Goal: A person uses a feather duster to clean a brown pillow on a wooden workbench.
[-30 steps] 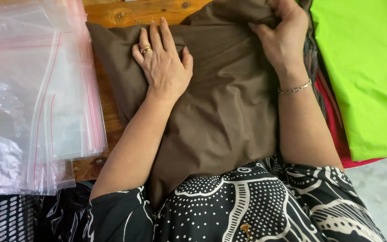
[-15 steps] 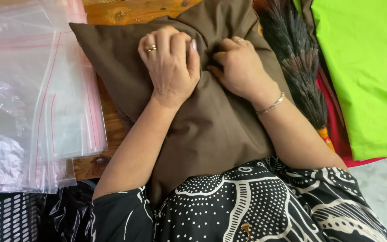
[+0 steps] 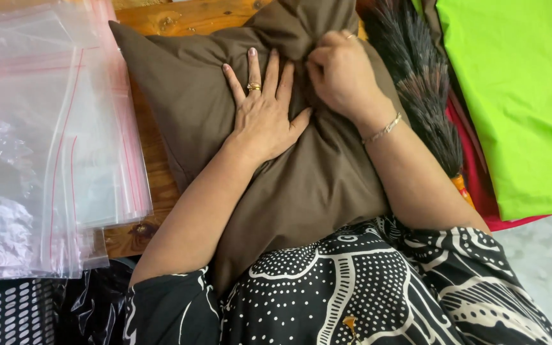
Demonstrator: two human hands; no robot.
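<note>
A brown cloth (image 3: 193, 102) lies folded over the wooden table (image 3: 154, 172) and hangs down toward my lap. My left hand (image 3: 264, 112), with a gold ring, lies flat on the cloth with fingers spread, pressing it down. My right hand (image 3: 343, 73), with a bracelet at the wrist, is clenched on a bunched fold of the same cloth just to the right of my left hand's fingers.
A stack of clear zip bags (image 3: 46, 140) with red seal lines fills the left side. A dark feather duster (image 3: 423, 83) lies right of the brown cloth. Bright green fabric (image 3: 519, 96) lies over red fabric (image 3: 480, 185) at the right. A perforated basket (image 3: 7, 313) sits bottom left.
My left hand has gone from a curled grip to lying flat with fingers spread. My right hand moved from the cloth's far right corner to the middle, uncovering the duster, and stays bunched on the fold.
</note>
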